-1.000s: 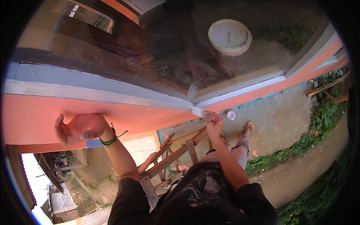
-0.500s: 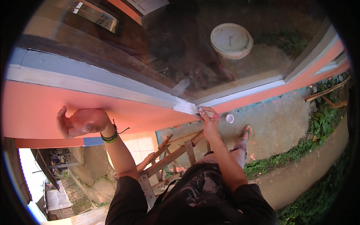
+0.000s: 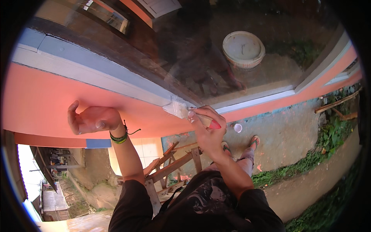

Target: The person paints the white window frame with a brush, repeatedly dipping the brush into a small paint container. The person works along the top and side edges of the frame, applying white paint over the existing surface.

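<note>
Orange wall (image 3: pixel 46 104) has my left hand (image 3: pixel 91 120) pressed flat, grip released. Right hand (image 3: pixel 208 129) clenched around the brush (image 3: pixel 181 110), bristles on the white trim (image 3: pixel 127 91) edge under the glass (image 3: pixel 216 58); plenty of trim free leftward.

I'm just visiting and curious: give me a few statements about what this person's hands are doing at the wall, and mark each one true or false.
1. The right hand holds a paintbrush whose bristles touch the pale trim under the window. True.
2. The left hand grips a paint can. False: it holds nothing and lies flat against the orange wall.
3. The left wrist wears a green band. True.
4. The brush bristles are loaded with black paint. False: they look whitish.
5. The person stands barefoot on grass. False: sandalled feet show far below on bare concrete, with a wooden ladder frame beneath the body.
</note>
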Demonstrator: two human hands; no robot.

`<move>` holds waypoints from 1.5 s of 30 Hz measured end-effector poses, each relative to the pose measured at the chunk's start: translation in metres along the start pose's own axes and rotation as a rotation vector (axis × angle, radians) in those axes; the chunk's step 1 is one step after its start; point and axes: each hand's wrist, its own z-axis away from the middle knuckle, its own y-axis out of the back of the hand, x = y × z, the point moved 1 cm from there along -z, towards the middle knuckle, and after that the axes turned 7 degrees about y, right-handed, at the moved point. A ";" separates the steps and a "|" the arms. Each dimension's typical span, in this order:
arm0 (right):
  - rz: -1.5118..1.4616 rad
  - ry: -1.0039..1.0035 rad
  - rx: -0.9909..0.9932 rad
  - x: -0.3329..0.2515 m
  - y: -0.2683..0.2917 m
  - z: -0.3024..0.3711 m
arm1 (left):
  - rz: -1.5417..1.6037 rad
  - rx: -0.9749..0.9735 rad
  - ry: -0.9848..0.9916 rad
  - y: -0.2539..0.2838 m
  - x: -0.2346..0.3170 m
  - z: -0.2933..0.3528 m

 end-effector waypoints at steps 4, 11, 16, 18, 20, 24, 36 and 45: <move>-0.418 -0.020 0.064 -0.030 -0.014 -0.024 | -0.002 0.007 0.038 -0.003 0.003 0.001; -0.398 -0.388 0.265 0.080 0.019 0.037 | -0.009 -0.009 0.044 -0.004 0.006 0.001; -0.037 -0.428 0.260 0.111 0.055 0.067 | -0.005 -0.032 0.098 0.003 0.006 0.005; 0.083 -0.347 0.199 0.102 0.051 0.059 | 0.014 -0.013 0.104 -0.002 0.010 0.006; 0.164 -0.216 0.123 0.052 0.026 0.035 | 0.026 -0.015 0.114 -0.003 0.012 0.007; 0.123 0.233 -0.042 -0.058 -0.025 -0.024 | 0.007 -0.061 0.158 -0.001 0.016 0.012; -0.631 0.354 0.020 -0.215 -0.114 -0.114 | -0.108 -0.141 0.156 0.010 0.009 0.013; -0.389 -0.112 0.056 -0.089 0.013 -0.007 | -0.092 -0.093 0.234 0.011 0.026 0.025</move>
